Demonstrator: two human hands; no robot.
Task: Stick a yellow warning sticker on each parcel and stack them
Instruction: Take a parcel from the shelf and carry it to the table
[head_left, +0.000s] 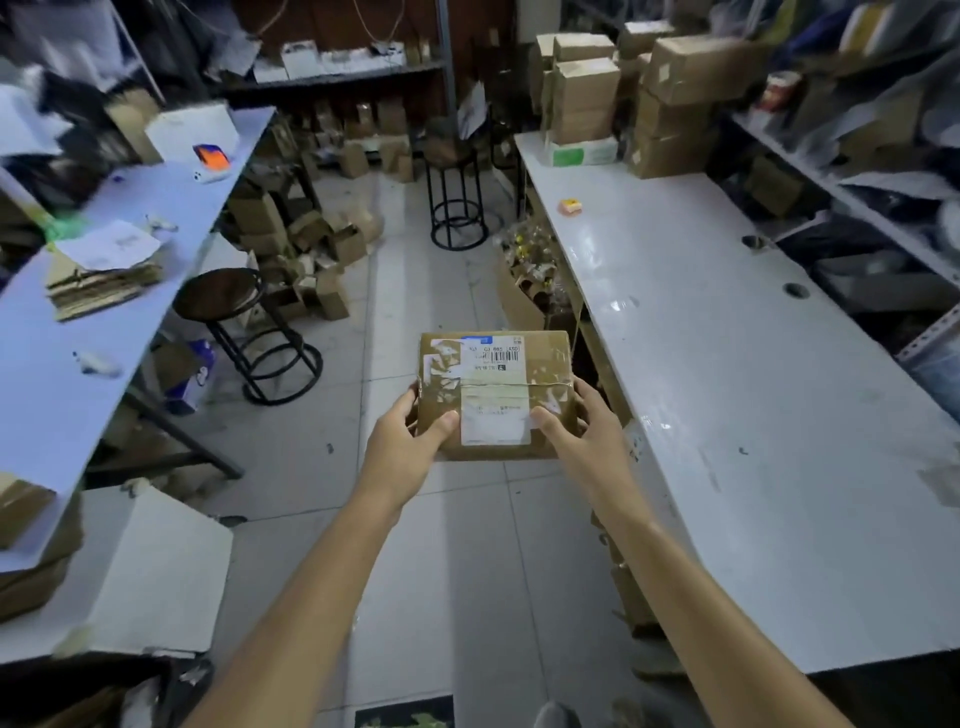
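I hold a brown cardboard parcel (540, 364) with a white shipping label and clear tape out in front of me, above the tiled aisle floor. My left hand (402, 441) grips its left near edge, thumb on top. My right hand (584, 428) grips its right near edge, thumb on the label's corner. A small yellow and pink roll or pad, maybe stickers, (570, 206) lies on the white table (727, 415) at my right. A stack of brown parcels (670, 104) stands at that table's far end.
A second long table (62, 374) at my left carries flattened cardboard (98, 286), papers and a phone. Two black stools (249, 332) (457, 202) stand in the aisle. Loose boxes crowd the floor under the left table and along the far shelves.
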